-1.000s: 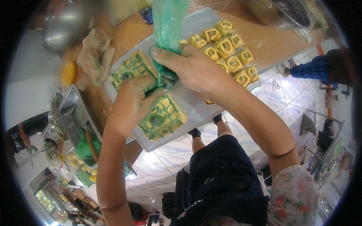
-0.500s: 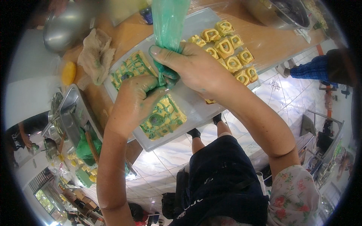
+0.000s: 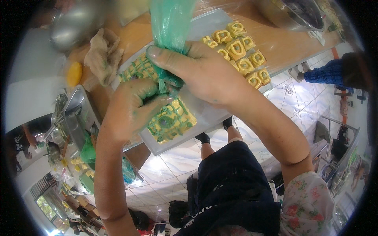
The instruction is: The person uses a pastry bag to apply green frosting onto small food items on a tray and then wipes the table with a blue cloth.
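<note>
My right hand [image 3: 197, 70] is wrapped round a clear piping bag [image 3: 172, 25] filled with green icing. The bag's narrow end points down between my hands. Green-smeared fingers of my left hand [image 3: 136, 100] are curled closed around that narrow tip. Under them, on a grey metal tray [image 3: 206, 114], lies a yellow square cake [image 3: 173, 121] with green icing lines and a round dark centre. A second green-iced square cake [image 3: 138, 67] is partly covered by my left hand. Small square cakes [image 3: 236, 49] with yellow icing rings stand towards the tray's far right.
A beige cloth [image 3: 103, 57] and a yellow oval object [image 3: 74, 74] lie left of the tray. Metal bowls [image 3: 76, 29] stand at the far left and far right. A metal pan [image 3: 76, 104] holds a green bag. At right stands a person in blue patterned clothing [image 3: 325, 72].
Both hands and the piping bag have shifted slightly left. The bag's tip is now a little further left, still gripped. The tray appears almost in the same place.
</note>
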{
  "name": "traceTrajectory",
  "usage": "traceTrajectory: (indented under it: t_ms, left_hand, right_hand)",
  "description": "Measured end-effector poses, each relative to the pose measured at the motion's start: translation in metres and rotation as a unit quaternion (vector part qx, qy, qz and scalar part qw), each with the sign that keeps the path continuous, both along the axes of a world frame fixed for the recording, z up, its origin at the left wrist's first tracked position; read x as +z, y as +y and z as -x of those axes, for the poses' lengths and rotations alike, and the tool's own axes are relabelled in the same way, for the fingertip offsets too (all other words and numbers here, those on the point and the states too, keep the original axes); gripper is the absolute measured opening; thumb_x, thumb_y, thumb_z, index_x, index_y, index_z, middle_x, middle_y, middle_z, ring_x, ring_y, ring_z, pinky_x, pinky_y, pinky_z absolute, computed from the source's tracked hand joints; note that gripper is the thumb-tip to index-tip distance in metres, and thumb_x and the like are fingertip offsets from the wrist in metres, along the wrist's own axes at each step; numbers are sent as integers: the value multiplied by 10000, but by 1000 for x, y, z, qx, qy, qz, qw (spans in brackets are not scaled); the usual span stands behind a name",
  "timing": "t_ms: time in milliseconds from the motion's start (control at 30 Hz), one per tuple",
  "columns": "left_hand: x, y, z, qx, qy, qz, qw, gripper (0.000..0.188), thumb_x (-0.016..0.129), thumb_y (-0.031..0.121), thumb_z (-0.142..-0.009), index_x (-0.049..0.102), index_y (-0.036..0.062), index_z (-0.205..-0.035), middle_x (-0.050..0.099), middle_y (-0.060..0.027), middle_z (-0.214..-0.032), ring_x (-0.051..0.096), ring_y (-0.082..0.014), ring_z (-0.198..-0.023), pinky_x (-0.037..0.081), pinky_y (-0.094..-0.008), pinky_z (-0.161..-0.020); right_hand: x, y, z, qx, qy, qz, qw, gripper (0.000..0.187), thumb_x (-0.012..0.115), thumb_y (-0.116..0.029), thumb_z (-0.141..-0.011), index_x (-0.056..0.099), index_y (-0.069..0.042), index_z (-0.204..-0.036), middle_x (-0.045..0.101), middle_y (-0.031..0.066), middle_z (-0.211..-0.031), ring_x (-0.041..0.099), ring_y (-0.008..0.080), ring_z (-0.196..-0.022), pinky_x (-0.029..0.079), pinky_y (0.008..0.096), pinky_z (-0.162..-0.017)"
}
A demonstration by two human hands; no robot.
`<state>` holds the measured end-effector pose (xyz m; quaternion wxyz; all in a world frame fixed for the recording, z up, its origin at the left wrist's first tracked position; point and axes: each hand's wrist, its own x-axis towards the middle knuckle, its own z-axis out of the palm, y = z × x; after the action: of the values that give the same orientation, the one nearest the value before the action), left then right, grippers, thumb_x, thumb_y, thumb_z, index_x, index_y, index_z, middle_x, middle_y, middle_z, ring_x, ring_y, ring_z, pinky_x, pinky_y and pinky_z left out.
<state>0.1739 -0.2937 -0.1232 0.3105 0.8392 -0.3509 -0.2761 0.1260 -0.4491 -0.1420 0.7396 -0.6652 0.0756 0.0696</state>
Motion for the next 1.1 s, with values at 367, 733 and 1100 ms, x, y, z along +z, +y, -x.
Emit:
traceTrajectory:
  t_ms: [367, 733, 1100]
  left_hand:
    - [-22, 5, 9, 0, 18, 7, 1000, 151, 614, 103, -692, 575, -20, -771, 545, -171, -688, 548, -296, -640, 422, -322, -598]
    - [-29, -3, 11, -36, -33, 15, 999, 144, 623, 79, -668, 584, -19, -765, 553, -179, -714, 546, -332, -666, 431, -339, -601]
    - [-31, -7, 13, -4, 8, 16, 1000, 147, 621, 55, -652, 590, -21, -774, 564, -182, -732, 561, -322, -687, 439, -325, -620]
  right_hand:
    - [5, -3, 11, 39, 63, -7, 997, 429, 520, -405, -807, 575, 17, -856, 547, 46, -701, 500, 90, -652, 396, 213, -568]
    - [-17, 0, 16, 14, 62, 34, 997, 395, 469, -354, -814, 574, -1, -956, 597, 125, -704, 566, 199, -622, 445, 323, -592]
    - [-21, 0, 16, -3, 32, 32, 999, 384, 489, -343, -808, 585, 6, -937, 608, 135, -724, 581, 208, -643, 453, 320, -626]
